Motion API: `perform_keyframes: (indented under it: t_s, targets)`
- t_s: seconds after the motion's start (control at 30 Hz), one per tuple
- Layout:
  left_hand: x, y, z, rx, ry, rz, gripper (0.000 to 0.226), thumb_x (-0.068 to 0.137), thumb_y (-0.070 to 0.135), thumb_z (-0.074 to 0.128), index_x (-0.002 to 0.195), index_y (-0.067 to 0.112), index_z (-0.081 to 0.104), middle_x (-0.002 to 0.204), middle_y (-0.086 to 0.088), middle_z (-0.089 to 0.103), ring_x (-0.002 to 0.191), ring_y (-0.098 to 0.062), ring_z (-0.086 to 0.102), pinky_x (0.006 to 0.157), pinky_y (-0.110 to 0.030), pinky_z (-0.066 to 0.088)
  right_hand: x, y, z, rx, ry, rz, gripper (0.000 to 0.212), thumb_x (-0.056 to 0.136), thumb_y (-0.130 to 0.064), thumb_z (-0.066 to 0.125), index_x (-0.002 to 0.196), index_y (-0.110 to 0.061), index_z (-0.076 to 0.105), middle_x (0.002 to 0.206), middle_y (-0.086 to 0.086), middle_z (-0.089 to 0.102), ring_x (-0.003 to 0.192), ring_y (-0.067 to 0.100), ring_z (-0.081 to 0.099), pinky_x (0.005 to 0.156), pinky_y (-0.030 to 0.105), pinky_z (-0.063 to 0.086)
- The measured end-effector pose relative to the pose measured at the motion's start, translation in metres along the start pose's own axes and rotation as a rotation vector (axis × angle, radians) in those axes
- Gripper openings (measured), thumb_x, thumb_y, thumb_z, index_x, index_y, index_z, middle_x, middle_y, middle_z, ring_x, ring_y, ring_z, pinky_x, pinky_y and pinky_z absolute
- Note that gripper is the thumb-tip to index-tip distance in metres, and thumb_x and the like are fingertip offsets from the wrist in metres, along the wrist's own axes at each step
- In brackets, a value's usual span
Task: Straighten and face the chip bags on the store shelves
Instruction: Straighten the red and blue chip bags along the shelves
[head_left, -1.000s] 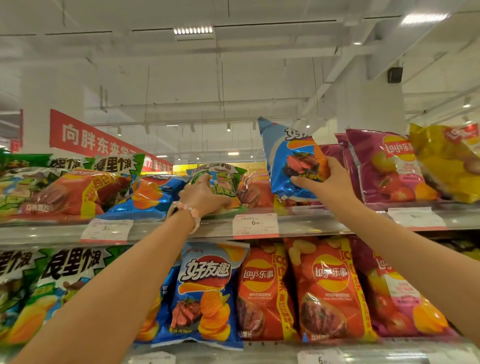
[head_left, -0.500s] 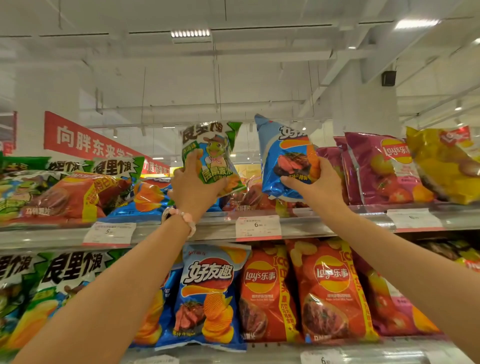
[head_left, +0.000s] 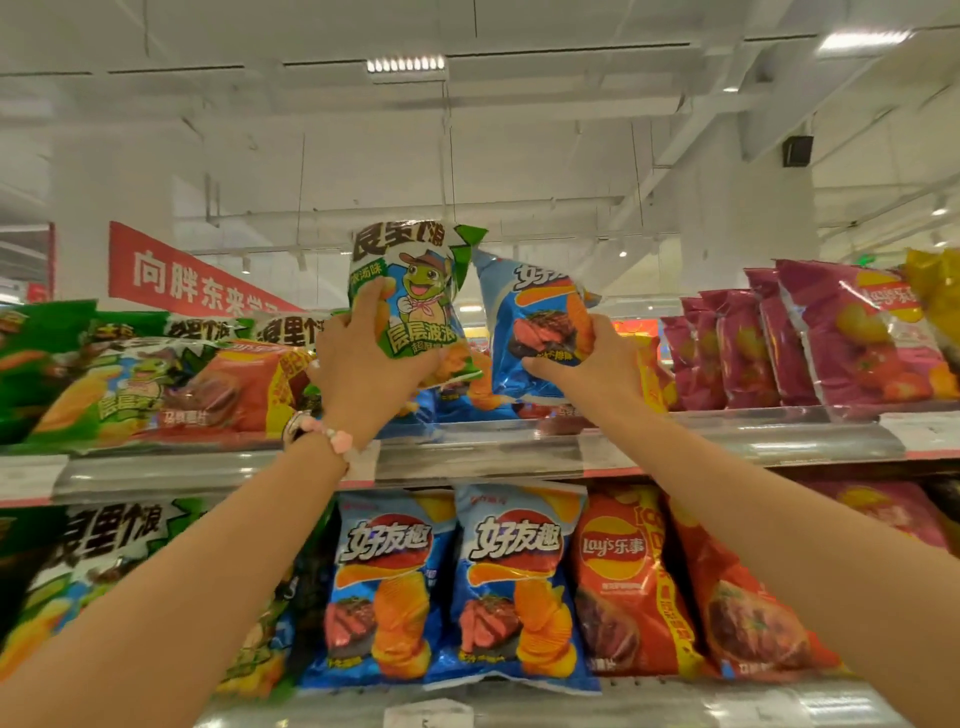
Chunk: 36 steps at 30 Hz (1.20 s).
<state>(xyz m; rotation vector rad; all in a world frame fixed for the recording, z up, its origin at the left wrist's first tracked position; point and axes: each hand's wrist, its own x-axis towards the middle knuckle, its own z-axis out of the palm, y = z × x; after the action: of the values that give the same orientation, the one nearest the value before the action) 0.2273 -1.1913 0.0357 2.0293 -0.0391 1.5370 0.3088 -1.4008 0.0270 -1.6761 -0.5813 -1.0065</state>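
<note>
My left hand grips the lower part of a green and white chip bag with a cartoon frog, held upright above the top shelf. Right beside it, my right hand grips the bottom of a blue chip bag with a steak picture, also upright and tilted slightly. The two bags nearly touch at their top corners. Behind them more bags lie flat on the top shelf.
Green and red bags lie tumbled on the top shelf at left; magenta bags stand in a row at right. The lower shelf holds blue bags, red bags and green bags. Price tags line the shelf rails.
My left hand has lifted the green frog bag off the shelf pile and stood it upright next to the blue bag. My right hand keeps holding the blue bag.
</note>
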Motion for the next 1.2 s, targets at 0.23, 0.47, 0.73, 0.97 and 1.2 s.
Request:
perform_keyframes:
  t_s: [0.23, 0.47, 0.73, 0.97, 1.2]
  targets:
    - [0.013, -0.039, -0.027, -0.093, -0.039, -0.004, 0.083, 0.065, 0.053, 0.079, 0.135, 0.042, 0.037, 0.128, -0.007, 0.050, 0.120, -0.027, 0.045, 0.100, -0.046, 0.042, -0.006, -0.009, 0.058, -0.229, -0.009, 0.017, 0.068, 0.066, -0.044, 0.082, 0.115, -0.011, 0.049, 0.111, 0.005, 0.061, 0.103, 0.024, 0.059, 0.084, 0.042, 0.051]
    - [0.021, -0.078, -0.037, -0.205, -0.103, -0.012, 0.082, 0.062, 0.052, 0.081, 0.131, 0.045, 0.039, 0.126, -0.003, 0.053, 0.118, -0.025, 0.049, 0.097, -0.047, 0.045, -0.001, -0.005, 0.069, -0.626, -0.280, 0.153, 0.082, 0.071, -0.066, 0.065, 0.131, -0.016, 0.040, 0.122, 0.004, 0.057, 0.107, 0.025, 0.057, 0.083, 0.038, 0.050]
    - [0.021, -0.093, -0.046, -0.337, -0.195, 0.016, 0.075, 0.059, 0.054, 0.081, 0.116, 0.064, 0.033, 0.123, 0.007, 0.055, 0.119, -0.022, 0.048, 0.098, -0.049, 0.044, -0.024, -0.036, 0.088, -0.577, 0.059, -0.006, 0.077, 0.081, -0.061, 0.057, 0.135, -0.010, 0.038, 0.135, 0.011, 0.050, 0.126, 0.031, 0.045, 0.101, 0.043, 0.035]
    - [0.009, -0.096, -0.063, -0.330, -0.141, 0.063, 0.076, 0.063, 0.057, 0.077, 0.122, 0.063, 0.029, 0.125, 0.007, 0.050, 0.118, -0.016, 0.041, 0.102, -0.051, 0.037, -0.034, -0.130, 0.154, 0.331, -0.256, 0.319, 0.097, 0.071, -0.053, 0.073, 0.146, -0.029, 0.018, 0.134, 0.002, 0.046, 0.120, 0.020, 0.049, 0.097, 0.038, 0.045]
    - [0.002, -0.107, -0.085, -0.249, -0.097, 0.158, 0.086, 0.060, 0.062, 0.071, 0.135, 0.051, 0.030, 0.125, 0.003, 0.051, 0.121, -0.018, 0.040, 0.102, -0.052, 0.035, -0.047, -0.142, 0.167, 0.453, -0.285, 0.357, 0.086, 0.066, -0.030, 0.084, 0.136, -0.023, 0.034, 0.116, 0.001, 0.063, 0.097, 0.015, 0.066, 0.071, 0.027, 0.057]
